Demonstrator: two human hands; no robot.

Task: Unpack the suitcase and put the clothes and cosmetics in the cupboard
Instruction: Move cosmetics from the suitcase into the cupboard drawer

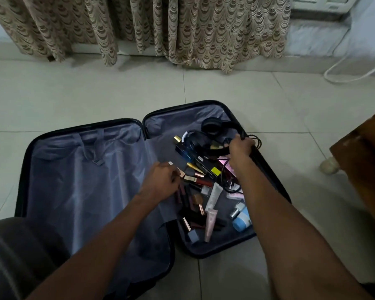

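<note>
A black suitcase [24, 161] lies open flat on the tiled floor. Its left half is covered by a grey lining flap [78, 180]. Several cosmetics [206, 198] are scattered in the right half: lipsticks, tubes, a blue jar [241, 220], a perfume box [183, 151]. Black headphones [211, 125] lie at the far end. My left hand [162, 182] pinches small lipsticks near the lining's edge. My right hand [240, 148] grips a coiled black cable [254, 140] at the right rim.
Patterned curtains [139, 27] hang along the far wall. A white cord [338, 74] loops on the floor at the right. A brown wooden furniture piece [364, 161] with a round foot stands to the right of the suitcase. My knee [15, 252] is at the lower left.
</note>
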